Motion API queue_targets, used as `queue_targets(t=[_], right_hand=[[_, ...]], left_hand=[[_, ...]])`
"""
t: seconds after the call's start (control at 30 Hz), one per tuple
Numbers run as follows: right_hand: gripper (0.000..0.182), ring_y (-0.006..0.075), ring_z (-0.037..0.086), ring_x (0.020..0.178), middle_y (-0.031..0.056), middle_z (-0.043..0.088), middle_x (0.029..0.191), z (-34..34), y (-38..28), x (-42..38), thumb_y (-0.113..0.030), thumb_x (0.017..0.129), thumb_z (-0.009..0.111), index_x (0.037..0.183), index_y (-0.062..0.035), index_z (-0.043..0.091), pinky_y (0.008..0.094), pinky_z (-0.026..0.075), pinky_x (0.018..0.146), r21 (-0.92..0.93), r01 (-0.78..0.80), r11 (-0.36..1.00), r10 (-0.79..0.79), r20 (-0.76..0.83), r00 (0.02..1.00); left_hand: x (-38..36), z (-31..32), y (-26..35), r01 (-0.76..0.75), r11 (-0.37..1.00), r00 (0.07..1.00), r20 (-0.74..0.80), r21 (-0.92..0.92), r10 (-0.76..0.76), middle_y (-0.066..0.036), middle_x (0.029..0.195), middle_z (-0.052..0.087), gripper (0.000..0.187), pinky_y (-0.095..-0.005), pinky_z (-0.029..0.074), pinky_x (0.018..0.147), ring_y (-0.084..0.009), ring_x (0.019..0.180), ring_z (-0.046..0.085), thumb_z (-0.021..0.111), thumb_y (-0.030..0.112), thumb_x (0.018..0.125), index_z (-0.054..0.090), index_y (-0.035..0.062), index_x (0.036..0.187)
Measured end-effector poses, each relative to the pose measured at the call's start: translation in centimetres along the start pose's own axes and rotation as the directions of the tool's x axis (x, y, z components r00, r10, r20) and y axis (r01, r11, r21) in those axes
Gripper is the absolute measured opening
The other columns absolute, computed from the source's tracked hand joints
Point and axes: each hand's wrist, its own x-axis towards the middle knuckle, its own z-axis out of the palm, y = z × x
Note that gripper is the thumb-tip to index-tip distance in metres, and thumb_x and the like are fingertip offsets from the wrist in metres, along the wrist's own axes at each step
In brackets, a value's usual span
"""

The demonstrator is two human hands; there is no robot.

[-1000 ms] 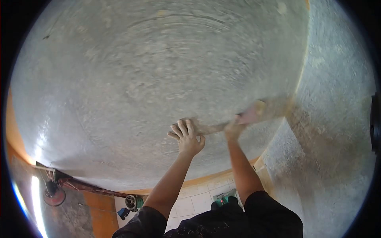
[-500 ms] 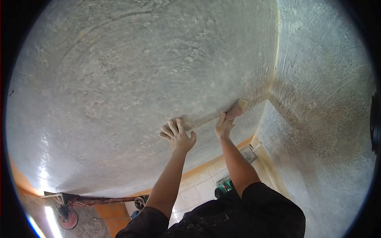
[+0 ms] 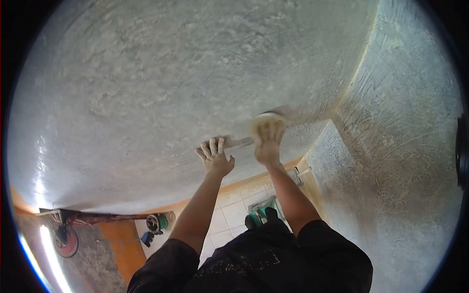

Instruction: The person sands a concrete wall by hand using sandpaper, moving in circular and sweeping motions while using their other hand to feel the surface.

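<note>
The float had slid back from the corner; the right hand pressed flat on it, the left hand gripped its end against the plaster

Free room: broad bare plaster surface left of and above left hand | Obstacle: adjoining wall meets it at corner, just right of right hand.

Plastered wall ahead, adjoining wall at right, tiled floor below, angle grinder on floor at left.
</note>
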Motion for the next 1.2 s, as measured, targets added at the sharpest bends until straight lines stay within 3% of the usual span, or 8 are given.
queue_targets(t=[0.1, 0.3, 0.4, 0.63, 0.8, 0.93, 1.03, 1.2], right_hand=[[0.069, 0.0490, 0.008, 0.143, 0.0370, 0.014, 0.151, 2.5, 2.3, 0.9, -0.033, 0.101, 0.034, 0.142, 0.0189, 0.017, 0.0551, 0.005, 0.117, 0.613, -0.456, 0.646, 0.555, 0.033, 0.831], [0.067, 0.0476, 0.006, 0.144, 0.0351, 0.013, 0.152, 0.5, -0.9, -1.2, -0.033, 0.101, 0.033, 0.146, 0.0136, 0.015, 0.0529, 0.006, 0.117, 0.342, -0.117, 0.932, 0.145, -0.057, 0.988], [0.053, 0.0474, 0.017, 0.140, 0.0347, 0.024, 0.148, 4.5, 2.7, -1.3, -0.024, 0.101, 0.032, 0.140, 0.0131, 0.031, 0.0539, 0.013, 0.113, 0.619, -0.407, 0.671, 0.498, 0.030, 0.866], [0.055, 0.0504, 0.013, 0.141, 0.0339, 0.021, 0.151, -1.1, -5.1, 0.6, -0.021, 0.099, 0.038, 0.142, 0.0123, 0.027, 0.0565, 0.006, 0.115, 0.175, 0.255, 0.951, -0.240, -0.104, 0.965], [0.057, 0.0522, 0.013, 0.140, 0.0346, 0.020, 0.149, 2.8, -2.3, 1.9, -0.021, 0.098, 0.039, 0.141, 0.0132, 0.026, 0.0592, 0.004, 0.114, 0.674, -0.031, 0.738, -0.064, 0.115, 0.991], [0.053, 0.0424, 0.024, 0.137, 0.0351, 0.027, 0.144, 1.5, -7.6, 1.4, -0.021, 0.101, 0.039, 0.138, 0.0141, 0.029, 0.0475, 0.016, 0.112, -0.018, 0.242, 0.970, -0.238, -0.274, 0.932], [0.061, 0.0516, 0.007, 0.137, 0.0346, 0.013, 0.148, 5.0, -4.4, 2.0, -0.027, 0.098, 0.043, 0.143, 0.0087, 0.022, 0.0598, 0.004, 0.110, 0.397, 0.183, 0.900, -0.092, -0.236, 0.967], [0.053, 0.0519, 0.004, 0.141, 0.0352, 0.017, 0.149, 2.6, -6.6, 1.1, -0.023, 0.099, 0.033, 0.141, 0.0090, 0.031, 0.0620, 0.001, 0.113, 0.113, 0.312, 0.943, -0.317, 0.023, 0.948]], left_hand=[[-0.2, 1.0, -0.4, 0.008, 0.999, 1.000, 0.004, 0.052, -0.009, -0.007, 0.160, 0.013, 0.086, -0.0635, -0.004, 0.114, -0.0423, 0.146, 0.002, 0.054, 0.050, 0.085, 0.011, 0.0238, 0.155], [-0.6, 3.1, -2.8, -0.116, 0.992, 0.989, -0.095, -0.048, 0.111, -0.019, 0.160, 0.008, 0.092, -0.0655, -0.005, 0.113, -0.0465, 0.146, -0.002, 0.060, 0.045, 0.081, 0.014, 0.0144, 0.154], [-0.7, 4.9, -4.1, -0.123, 0.988, 0.958, -0.272, -0.098, 0.092, -0.025, 0.158, 0.008, 0.092, -0.0688, -0.006, 0.110, -0.0498, 0.144, -0.005, 0.062, 0.042, 0.080, 0.015, 0.0111, 0.153], [1.0, 0.5, -7.0, -0.163, 0.985, 0.602, -0.797, -0.060, 0.051, -0.037, 0.152, -0.009, 0.101, -0.0758, -0.010, 0.101, -0.0592, 0.136, -0.020, 0.068, 0.040, 0.079, 0.009, -0.0001, 0.150], [0.3, -1.8, -7.5, -0.046, 0.980, 0.866, -0.498, -0.192, -0.057, -0.042, 0.148, -0.001, 0.103, -0.0765, -0.009, 0.101, -0.0645, 0.133, -0.017, 0.070, 0.046, 0.077, 0.013, -0.0045, 0.147], [-0.2, -1.9, -7.4, -0.006, 0.979, 0.919, -0.387, -0.206, -0.076, -0.042, 0.143, 0.010, 0.101, -0.0778, -0.006, 0.101, -0.0677, 0.131, -0.008, 0.072, 0.049, 0.076, 0.019, -0.0043, 0.144], [0.1, -1.2, -7.5, -0.017, 0.985, 0.889, -0.453, -0.173, -0.064, -0.039, 0.140, 0.015, 0.099, -0.0786, -0.005, 0.101, -0.0681, 0.130, -0.004, 0.073, 0.047, 0.074, 0.022, -0.0031, 0.143], [0.3, -1.0, -7.4, -0.026, 0.980, 0.856, -0.511, -0.197, -0.080, -0.038, 0.140, 0.016, 0.097, -0.0787, -0.004, 0.101, -0.0678, 0.130, -0.002, 0.075, 0.043, 0.073, 0.023, -0.0019, 0.142]])
